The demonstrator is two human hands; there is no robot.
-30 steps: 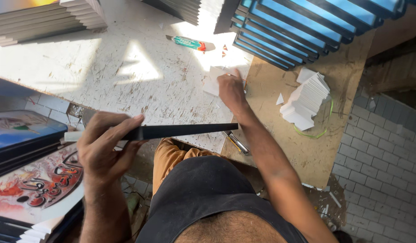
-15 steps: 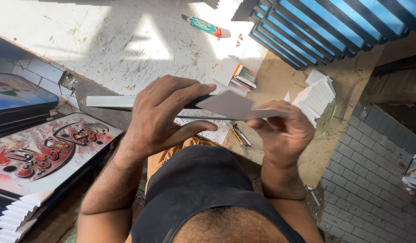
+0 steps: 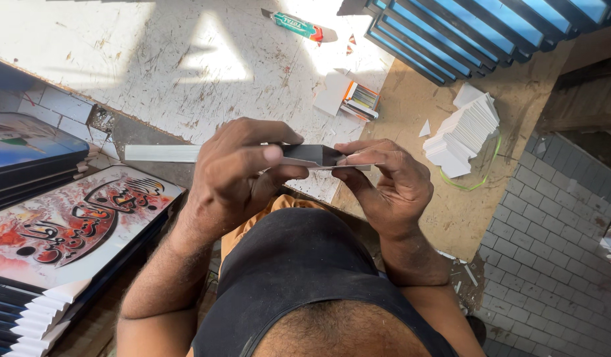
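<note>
Now both hands hold one long strip.
Left hand point(image 3: 236, 175) grips the strip point(image 3: 186, 153); its long axis runs from 9 to 3 o'clock, and right hand point(image 3: 388, 182) pinches the 3 o'clock end.

Sunlit scratched white worktable point(image 3: 153, 59), grey tiled floor point(image 3: 550, 264)
</note>
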